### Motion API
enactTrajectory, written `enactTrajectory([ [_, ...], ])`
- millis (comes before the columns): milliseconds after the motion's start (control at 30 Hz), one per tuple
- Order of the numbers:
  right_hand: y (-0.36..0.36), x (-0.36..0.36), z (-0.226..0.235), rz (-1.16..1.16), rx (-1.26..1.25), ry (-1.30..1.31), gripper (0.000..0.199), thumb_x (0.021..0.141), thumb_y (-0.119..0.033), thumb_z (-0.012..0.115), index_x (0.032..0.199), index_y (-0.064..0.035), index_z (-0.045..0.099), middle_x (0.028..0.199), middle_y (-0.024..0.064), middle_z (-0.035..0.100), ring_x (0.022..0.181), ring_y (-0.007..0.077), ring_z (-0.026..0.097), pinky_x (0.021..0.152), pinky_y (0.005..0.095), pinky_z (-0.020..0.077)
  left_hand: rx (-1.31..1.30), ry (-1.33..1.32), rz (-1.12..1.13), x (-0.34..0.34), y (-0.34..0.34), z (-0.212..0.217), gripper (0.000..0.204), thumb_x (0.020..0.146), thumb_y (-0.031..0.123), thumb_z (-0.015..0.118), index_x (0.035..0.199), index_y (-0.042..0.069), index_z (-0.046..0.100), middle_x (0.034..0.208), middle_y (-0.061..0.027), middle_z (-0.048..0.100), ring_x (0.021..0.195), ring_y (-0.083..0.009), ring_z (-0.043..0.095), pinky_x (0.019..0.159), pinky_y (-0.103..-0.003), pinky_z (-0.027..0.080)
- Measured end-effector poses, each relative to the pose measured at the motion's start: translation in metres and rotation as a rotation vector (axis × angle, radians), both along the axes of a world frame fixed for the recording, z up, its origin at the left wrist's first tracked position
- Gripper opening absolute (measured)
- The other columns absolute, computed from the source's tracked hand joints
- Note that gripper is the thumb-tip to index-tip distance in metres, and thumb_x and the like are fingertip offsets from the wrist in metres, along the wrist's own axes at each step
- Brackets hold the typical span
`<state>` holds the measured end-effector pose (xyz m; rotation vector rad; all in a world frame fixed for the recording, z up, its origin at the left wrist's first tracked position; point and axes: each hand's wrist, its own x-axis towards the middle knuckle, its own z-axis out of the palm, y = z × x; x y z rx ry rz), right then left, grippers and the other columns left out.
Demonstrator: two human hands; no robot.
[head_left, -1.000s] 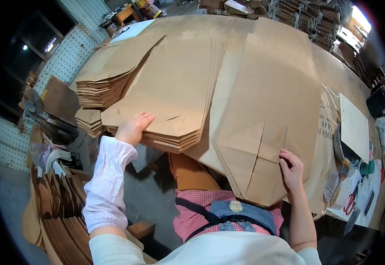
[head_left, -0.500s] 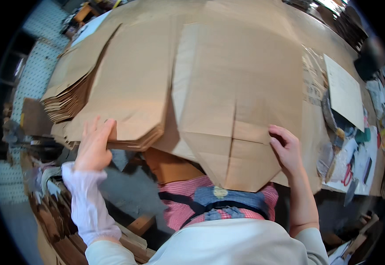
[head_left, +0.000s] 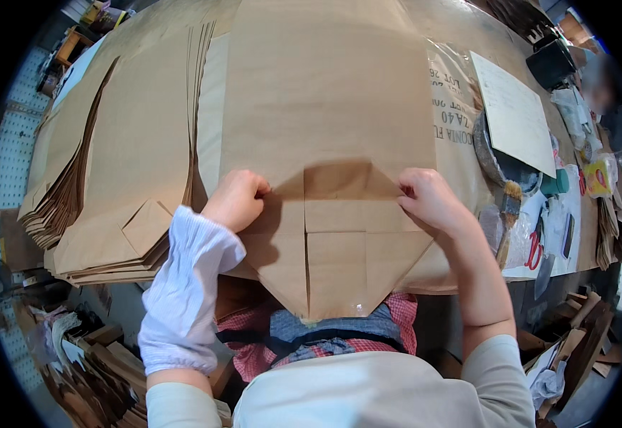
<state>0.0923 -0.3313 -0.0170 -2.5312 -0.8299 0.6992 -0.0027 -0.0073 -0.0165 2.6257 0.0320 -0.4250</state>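
A large brown paper bag (head_left: 325,93) lies lengthwise in front of me, its pointed, creased bottom end hanging slightly over the table's near edge. At the left side of the creased end, my left hand (head_left: 238,200) has its fingers curled closed on the paper. My right hand (head_left: 429,198) pinches the paper across from it, at the right side. Between the hands a folded band of the bag stands in shadow. The fingertips of both hands are partly hidden. To the left sits a stack of flat paper bags (head_left: 136,135), the top one with a folded diamond-shaped end.
Another fanned bag stack (head_left: 68,164) lies at the far left. On the right are a white sheet (head_left: 514,110) over a round container, a brush (head_left: 511,203), red-handled scissors (head_left: 534,250) and a green lid (head_left: 555,182). Scrap pieces (head_left: 575,335) lie below the table at right.
My left hand has left the bag stack and moved right to the middle bag. My right hand has shifted up along its side. The view has turned, so the tabletop things appear further left.
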Motion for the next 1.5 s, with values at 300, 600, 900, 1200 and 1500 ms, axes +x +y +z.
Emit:
enactTrajectory([
  [300, 0.007, -0.066, -0.001, 0.251, 0.052, -0.497, 0.047, 0.073, -0.009, 0.061, 0.119, 0.0018, 0.055, 0.121, 0.0155, 0.059, 0.115, 0.0317, 0.055, 0.097, 0.0406, 0.0446, 0.341, -0.296, -0.228, -0.059, -0.057, -0.005, 0.048, 0.07, 0.015, 0.062, 0.113, -0.008, 0.058, 0.116, -0.0229, 0.057, 0.12, -0.0379, 0.048, 0.101, -0.045, 0.04],
  [600, -0.002, -0.1, -0.025, 0.005, 0.086, -0.419, 0.088, 0.08, -0.042, 0.068, 0.143, 0.0067, 0.03, 0.149, 0.0213, 0.034, 0.142, 0.0324, 0.027, 0.118, 0.0407, 0.0181, 0.222, -0.113, -0.018, -0.088, -0.047, -0.018, 0.107, 0.076, 0.053, 0.069, 0.144, -0.012, 0.019, 0.151, -0.032, 0.02, 0.142, -0.0445, 0.017, 0.117, -0.047, 0.016],
  [900, 0.001, -0.046, -0.034, -0.302, 0.644, -0.022, 0.031, 0.08, 0.001, 0.065, 0.111, -0.0009, 0.063, 0.115, 0.0146, 0.062, 0.113, 0.0285, 0.055, 0.092, 0.0359, 0.0493, -0.226, -0.357, 0.116, -0.045, -0.039, 0.004, 0.055, 0.079, 0.01, 0.066, 0.13, -0.002, 0.048, 0.122, -0.0213, 0.059, 0.116, -0.0364, 0.055, 0.1, -0.039, 0.042],
  [1200, 0.017, -0.069, -0.011, -0.145, 0.777, -0.476, 0.025, 0.08, -0.005, 0.066, 0.105, -0.0029, 0.064, 0.095, 0.0116, 0.064, 0.088, 0.0269, 0.06, 0.072, 0.0346, 0.0519, -0.458, -0.387, 0.28, -0.036, -0.053, -0.009, 0.035, 0.076, 0.015, 0.076, 0.104, 0.001, 0.062, 0.086, -0.0126, 0.066, 0.078, -0.0258, 0.064, 0.072, -0.033, 0.051],
  [1500, 0.108, -0.086, -0.008, -0.278, 0.717, -0.357, 0.017, 0.083, -0.012, 0.064, 0.096, -0.0013, 0.064, 0.084, 0.0143, 0.065, 0.077, 0.0325, 0.065, 0.067, 0.041, 0.0525, -0.199, -0.664, 0.038, -0.024, -0.058, -0.001, 0.034, 0.075, 0.014, 0.071, 0.105, 0.0, 0.062, 0.087, -0.0181, 0.065, 0.082, -0.0364, 0.063, 0.074, -0.041, 0.051],
])
